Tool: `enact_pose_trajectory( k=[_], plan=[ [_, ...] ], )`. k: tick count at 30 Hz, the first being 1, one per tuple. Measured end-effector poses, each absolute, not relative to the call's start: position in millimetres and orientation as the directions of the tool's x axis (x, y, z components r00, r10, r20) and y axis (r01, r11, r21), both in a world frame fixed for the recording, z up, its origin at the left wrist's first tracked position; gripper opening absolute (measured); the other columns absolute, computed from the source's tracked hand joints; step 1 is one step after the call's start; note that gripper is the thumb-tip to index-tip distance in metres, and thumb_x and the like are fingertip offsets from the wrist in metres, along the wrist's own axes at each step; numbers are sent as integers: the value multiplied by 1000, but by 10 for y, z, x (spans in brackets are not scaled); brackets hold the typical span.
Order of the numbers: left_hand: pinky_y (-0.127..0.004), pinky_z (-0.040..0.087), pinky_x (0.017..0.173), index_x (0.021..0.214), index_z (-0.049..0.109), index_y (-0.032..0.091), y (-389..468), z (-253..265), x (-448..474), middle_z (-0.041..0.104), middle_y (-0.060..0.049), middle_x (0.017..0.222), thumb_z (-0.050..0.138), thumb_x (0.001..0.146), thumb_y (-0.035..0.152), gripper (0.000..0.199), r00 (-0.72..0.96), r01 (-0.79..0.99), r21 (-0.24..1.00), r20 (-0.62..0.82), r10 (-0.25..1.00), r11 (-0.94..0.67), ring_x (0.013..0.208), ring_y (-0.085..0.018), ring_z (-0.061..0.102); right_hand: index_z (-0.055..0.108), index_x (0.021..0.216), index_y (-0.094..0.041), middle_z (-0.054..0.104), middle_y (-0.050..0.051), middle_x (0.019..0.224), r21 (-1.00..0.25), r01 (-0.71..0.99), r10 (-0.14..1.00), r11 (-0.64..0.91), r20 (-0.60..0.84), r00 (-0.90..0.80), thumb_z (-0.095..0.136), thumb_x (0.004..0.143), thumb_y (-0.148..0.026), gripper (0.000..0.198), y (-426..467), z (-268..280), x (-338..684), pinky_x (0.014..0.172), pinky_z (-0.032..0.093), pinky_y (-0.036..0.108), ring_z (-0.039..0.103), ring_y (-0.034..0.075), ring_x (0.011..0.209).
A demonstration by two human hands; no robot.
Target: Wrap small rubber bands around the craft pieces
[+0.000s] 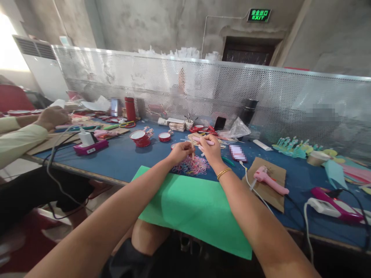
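My left hand is closed around a thin wooden stick, which stands nearly upright. Close beside it, my right hand pinches a pale pink pen, its tip end toward the stick. Both hands are just above a loose heap of thin pastel loops on the blue table. Under my forearms, a green sheet hangs over the table's front edge onto my lap. Several light sticks lie behind my right hand.
To the right, a pink glue gun rests on cardboard, near a purple power strip with cables. Red-rimmed rolls stand left. A co-worker's hands are at far left. A perforated metal screen borders the back.
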State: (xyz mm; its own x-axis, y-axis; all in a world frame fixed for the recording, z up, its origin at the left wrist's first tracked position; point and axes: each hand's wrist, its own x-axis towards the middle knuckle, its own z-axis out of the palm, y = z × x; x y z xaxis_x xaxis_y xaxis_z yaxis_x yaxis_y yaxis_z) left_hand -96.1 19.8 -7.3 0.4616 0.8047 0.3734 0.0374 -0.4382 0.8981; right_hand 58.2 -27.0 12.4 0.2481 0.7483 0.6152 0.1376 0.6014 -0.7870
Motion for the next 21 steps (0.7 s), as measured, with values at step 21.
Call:
enact_pose_trajectory(
  k=[21],
  plan=[
    [-26, 50, 57, 69, 55, 17, 197, -69, -957, 64, 2, 58, 81, 67, 47, 39, 458, 38, 898, 374, 806, -438, 53, -13, 61, 57, 75, -23, 70, 0, 75, -808, 120, 769, 576, 586, 254, 59, 81, -42, 20, -167, 45, 624, 63, 49, 28, 62, 17, 67]
  ],
)
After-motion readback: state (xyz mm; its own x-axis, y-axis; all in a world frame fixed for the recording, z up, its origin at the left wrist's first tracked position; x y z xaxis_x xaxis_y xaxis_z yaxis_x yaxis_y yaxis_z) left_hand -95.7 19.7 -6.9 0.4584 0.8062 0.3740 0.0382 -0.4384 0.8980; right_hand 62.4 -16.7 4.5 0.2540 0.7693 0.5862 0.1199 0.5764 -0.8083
